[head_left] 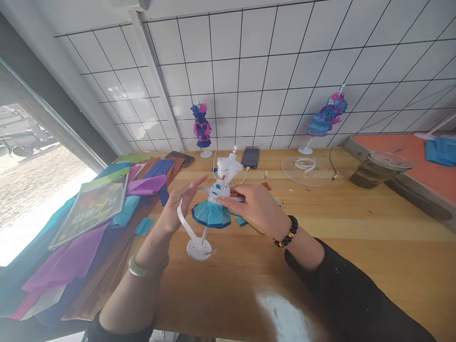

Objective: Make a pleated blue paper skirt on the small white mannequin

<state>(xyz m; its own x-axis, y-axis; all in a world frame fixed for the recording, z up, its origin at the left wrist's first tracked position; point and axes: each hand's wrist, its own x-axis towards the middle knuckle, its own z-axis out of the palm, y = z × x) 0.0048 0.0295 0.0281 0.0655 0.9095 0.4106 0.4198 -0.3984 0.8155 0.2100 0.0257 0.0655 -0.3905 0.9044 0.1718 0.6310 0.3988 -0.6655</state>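
Observation:
A small white mannequin (228,167) stands tilted on a round white base (199,250). Round its lower body flares a blue pleated paper skirt (212,214) with a darker hem. A white strip (185,225) runs from the waist to my left hand (180,204) and hangs in a loop down toward the base. My left hand is closed on this strip, its fingertips pointing at the waist. At the other side of the waist, my right hand (258,205) pinches a white piece, apparently part of the same strip, between thumb and fingers.
Coloured paper sheets (76,259) and a clear-covered packet (94,204) lie at left. Behind stand two dressed mannequins, one purple (202,126), one blue-pink (327,116). A phone (250,156) with a cable, a clear disc (290,173) and a lidded cup (379,170) are farther back.

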